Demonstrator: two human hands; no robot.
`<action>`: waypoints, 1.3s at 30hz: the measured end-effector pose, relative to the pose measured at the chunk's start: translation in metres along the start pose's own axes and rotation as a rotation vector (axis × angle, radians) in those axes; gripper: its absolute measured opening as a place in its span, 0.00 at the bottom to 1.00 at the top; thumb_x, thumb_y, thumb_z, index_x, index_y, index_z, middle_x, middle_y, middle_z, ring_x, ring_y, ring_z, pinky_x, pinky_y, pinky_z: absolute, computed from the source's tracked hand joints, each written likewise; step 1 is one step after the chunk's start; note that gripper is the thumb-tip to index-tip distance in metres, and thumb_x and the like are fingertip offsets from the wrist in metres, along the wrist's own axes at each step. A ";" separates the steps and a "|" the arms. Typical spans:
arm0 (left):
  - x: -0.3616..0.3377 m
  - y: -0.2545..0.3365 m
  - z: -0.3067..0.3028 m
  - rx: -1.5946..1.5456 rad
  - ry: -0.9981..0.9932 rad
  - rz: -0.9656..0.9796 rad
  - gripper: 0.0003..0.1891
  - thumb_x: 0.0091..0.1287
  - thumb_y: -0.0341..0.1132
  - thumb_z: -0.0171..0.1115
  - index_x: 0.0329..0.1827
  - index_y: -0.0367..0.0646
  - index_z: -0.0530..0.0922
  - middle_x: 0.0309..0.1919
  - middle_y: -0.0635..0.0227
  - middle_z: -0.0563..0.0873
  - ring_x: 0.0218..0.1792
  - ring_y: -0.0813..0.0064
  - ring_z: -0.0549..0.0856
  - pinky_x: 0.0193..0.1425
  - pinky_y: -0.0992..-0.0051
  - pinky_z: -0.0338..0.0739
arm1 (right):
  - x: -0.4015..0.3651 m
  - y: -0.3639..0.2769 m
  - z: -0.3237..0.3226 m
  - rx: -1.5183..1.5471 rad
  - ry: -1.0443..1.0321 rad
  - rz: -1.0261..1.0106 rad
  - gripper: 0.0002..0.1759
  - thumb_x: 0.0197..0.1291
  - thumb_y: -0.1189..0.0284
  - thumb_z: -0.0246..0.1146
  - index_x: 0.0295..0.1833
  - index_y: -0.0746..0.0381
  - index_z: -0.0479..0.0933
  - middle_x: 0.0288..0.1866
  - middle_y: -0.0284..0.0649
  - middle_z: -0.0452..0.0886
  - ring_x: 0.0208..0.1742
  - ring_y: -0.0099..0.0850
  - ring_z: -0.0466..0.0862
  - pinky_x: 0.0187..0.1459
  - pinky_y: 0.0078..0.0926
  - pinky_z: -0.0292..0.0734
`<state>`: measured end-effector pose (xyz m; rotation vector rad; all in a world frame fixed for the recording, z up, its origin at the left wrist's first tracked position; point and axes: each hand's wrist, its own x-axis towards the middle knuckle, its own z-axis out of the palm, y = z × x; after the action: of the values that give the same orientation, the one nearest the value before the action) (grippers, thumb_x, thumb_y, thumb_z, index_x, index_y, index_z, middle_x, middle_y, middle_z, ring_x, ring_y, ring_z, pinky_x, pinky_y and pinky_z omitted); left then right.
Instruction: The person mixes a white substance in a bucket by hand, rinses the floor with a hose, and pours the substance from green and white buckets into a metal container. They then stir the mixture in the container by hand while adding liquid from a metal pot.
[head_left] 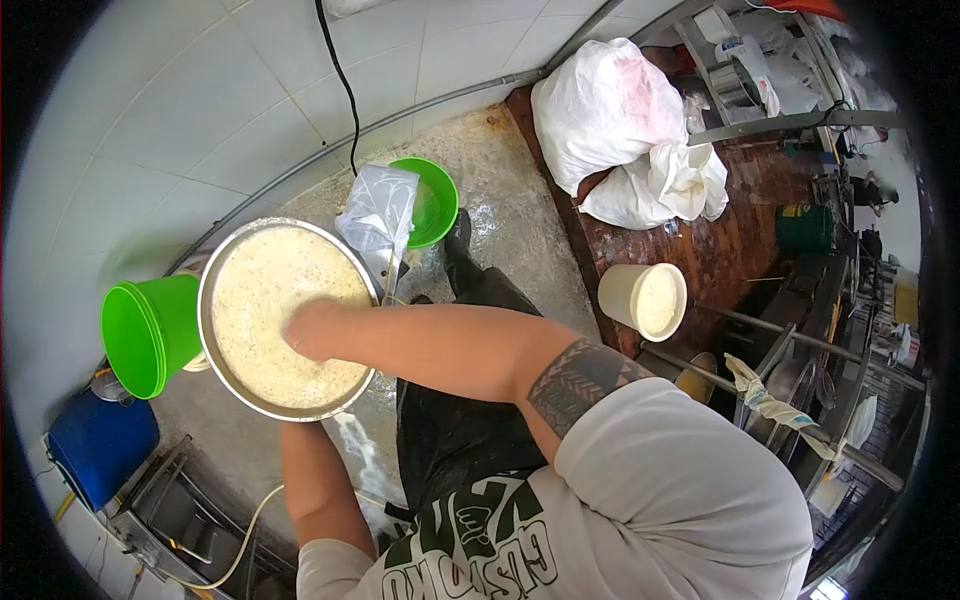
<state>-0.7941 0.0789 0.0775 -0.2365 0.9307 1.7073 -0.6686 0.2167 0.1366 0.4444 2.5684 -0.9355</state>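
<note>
A round metal pot (372, 282) is filled nearly to its rim with a pale, creamy, grainy mixture (270, 270). My right hand (312, 330) is sunk into that mixture up to about the wrist, so its fingers are hidden. From below, my left forearm (315, 480) reaches up to the near side of the pot. The left hand itself disappears behind or under the pot, and whether it grips it cannot be seen. Touching or close beside the pot's left side is a bright green bucket (165, 330).
A green basin (440, 205) and clear plastic bag (380, 205) lie beyond the pot, near a hanging black cable (340, 75). White sacks (605, 110) rest on a reddish platform. A white bucket (620, 295) with pale contents stands right. A blue container (105, 445) sits lower left.
</note>
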 end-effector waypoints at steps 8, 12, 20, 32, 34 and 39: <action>-0.029 -0.046 -0.003 0.088 0.086 -0.083 0.26 0.80 0.51 0.51 0.72 0.43 0.72 0.66 0.59 0.81 0.63 0.61 0.83 0.65 0.56 0.82 | -0.059 -0.013 -0.022 -0.048 0.404 0.071 0.25 0.58 0.65 0.70 0.61 0.59 0.85 0.74 0.54 0.72 0.80 0.60 0.61 0.70 0.67 0.61; -0.051 -0.055 -0.066 0.164 0.085 -0.156 0.24 0.80 0.50 0.52 0.70 0.43 0.74 0.63 0.60 0.83 0.60 0.63 0.85 0.62 0.57 0.84 | -0.012 -0.025 -0.045 -0.028 -0.253 0.229 0.26 0.53 0.64 0.74 0.60 0.56 0.87 0.78 0.51 0.70 0.80 0.59 0.62 0.72 0.74 0.56; -0.157 -0.114 -0.067 0.483 0.231 -0.255 0.26 0.79 0.59 0.51 0.60 0.44 0.76 0.51 0.56 0.87 0.47 0.58 0.88 0.53 0.52 0.86 | -0.186 0.029 -0.017 0.188 0.717 -0.077 0.16 0.53 0.70 0.70 0.48 0.61 0.88 0.59 0.47 0.84 0.63 0.52 0.80 0.62 0.54 0.76; -0.236 -0.346 -0.009 1.017 0.267 -0.554 0.24 0.78 0.52 0.57 0.64 0.40 0.74 0.49 0.56 0.84 0.42 0.61 0.86 0.43 0.60 0.85 | -0.577 0.239 0.345 0.514 0.615 0.536 0.11 0.64 0.67 0.57 0.39 0.63 0.81 0.42 0.52 0.85 0.48 0.55 0.84 0.51 0.52 0.79; -0.232 -0.358 0.016 1.128 0.236 -0.576 0.24 0.78 0.50 0.58 0.65 0.39 0.73 0.47 0.57 0.85 0.40 0.62 0.87 0.41 0.61 0.84 | -0.620 0.250 0.398 0.564 0.680 0.699 0.12 0.64 0.68 0.56 0.40 0.64 0.82 0.42 0.55 0.85 0.48 0.56 0.84 0.51 0.53 0.79; -0.163 -0.379 0.032 1.653 0.198 -0.325 0.28 0.76 0.48 0.61 0.70 0.37 0.71 0.48 0.56 0.86 0.43 0.58 0.88 0.46 0.59 0.85 | -0.680 0.256 0.462 0.793 0.715 0.947 0.14 0.64 0.65 0.59 0.39 0.65 0.82 0.42 0.56 0.86 0.48 0.57 0.85 0.51 0.51 0.79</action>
<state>-0.3903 0.0072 0.0201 0.5321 1.9835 0.2440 0.1440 -0.0145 -0.0312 2.2777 1.8466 -1.4837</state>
